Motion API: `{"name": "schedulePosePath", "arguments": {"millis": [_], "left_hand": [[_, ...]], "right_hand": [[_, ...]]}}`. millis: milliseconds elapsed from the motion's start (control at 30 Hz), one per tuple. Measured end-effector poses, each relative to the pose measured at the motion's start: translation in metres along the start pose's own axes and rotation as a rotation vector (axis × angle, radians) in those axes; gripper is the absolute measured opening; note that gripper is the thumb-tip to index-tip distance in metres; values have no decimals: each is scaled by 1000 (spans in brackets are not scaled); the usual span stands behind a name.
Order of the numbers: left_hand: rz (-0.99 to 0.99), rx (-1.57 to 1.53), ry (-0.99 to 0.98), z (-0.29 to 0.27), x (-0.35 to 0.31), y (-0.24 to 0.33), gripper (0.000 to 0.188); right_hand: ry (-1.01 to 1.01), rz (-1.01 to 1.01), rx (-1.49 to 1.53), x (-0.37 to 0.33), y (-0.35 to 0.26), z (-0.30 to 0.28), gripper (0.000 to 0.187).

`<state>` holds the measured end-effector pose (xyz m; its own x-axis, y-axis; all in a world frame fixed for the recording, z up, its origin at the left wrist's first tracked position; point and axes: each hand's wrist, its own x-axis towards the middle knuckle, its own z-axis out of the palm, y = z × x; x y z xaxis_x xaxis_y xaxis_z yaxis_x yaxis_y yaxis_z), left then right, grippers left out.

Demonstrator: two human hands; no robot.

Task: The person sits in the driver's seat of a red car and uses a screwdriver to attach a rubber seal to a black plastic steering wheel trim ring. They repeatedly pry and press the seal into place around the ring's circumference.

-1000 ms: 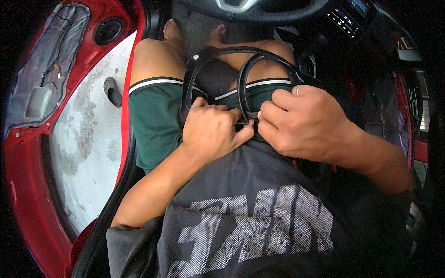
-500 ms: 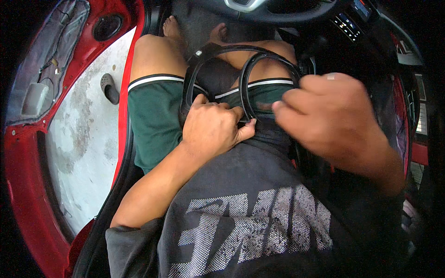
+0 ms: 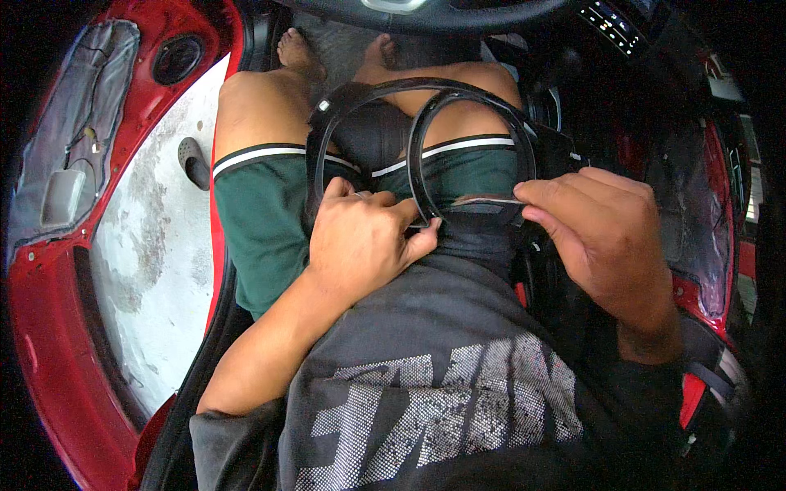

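A glossy black plastic trim frame (image 3: 417, 155) with two round ring openings rests over my lap. My left hand (image 3: 364, 233) is closed on its lower edge, thumb and fingers by the middle bar between the rings. To the right, my right hand (image 3: 602, 221) pinches the end of a thin, pale, shiny strip (image 3: 493, 200) between thumb and forefinger. The strip stretches leftward across the lower part of the right ring. Whether it is attached to the frame I cannot tell. Beneath the frame are my green shorts (image 3: 266, 196) with black and white hems.
A steering wheel (image 3: 458, 20) and a lit control panel (image 3: 610, 26) are ahead. On the left stands an open red car door (image 3: 49, 327) with its inner lining exposed. A dark clog (image 3: 194, 162) lies on the concrete floor (image 3: 151, 270) outside.
My right hand, blurred earlier, has moved slightly right and down, and the pale strip in its pinch now shows clearly. My left hand keeps its hold on the frame.
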<state>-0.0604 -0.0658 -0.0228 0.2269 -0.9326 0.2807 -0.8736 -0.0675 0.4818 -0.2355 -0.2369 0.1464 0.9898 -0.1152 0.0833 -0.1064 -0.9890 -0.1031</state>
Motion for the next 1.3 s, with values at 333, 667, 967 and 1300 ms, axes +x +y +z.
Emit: {"name": "schedulePosePath", "arguments": {"millis": [333,667,967,1300], "left_hand": [[-4,44,-40,-1,2,5,44],[26,64,-49,-3,2,4,42],[13,29,-18,-1,4,6,46],[-625,-863,-356,-93,18,20,49]], "right_hand": [[20,495,574,-4,-9,57,24],[295,466,664,-18,-26,112,21],[417,563,668,-90,-24,125,33],[1308,379,1002,-133,33,-3,40]]}}
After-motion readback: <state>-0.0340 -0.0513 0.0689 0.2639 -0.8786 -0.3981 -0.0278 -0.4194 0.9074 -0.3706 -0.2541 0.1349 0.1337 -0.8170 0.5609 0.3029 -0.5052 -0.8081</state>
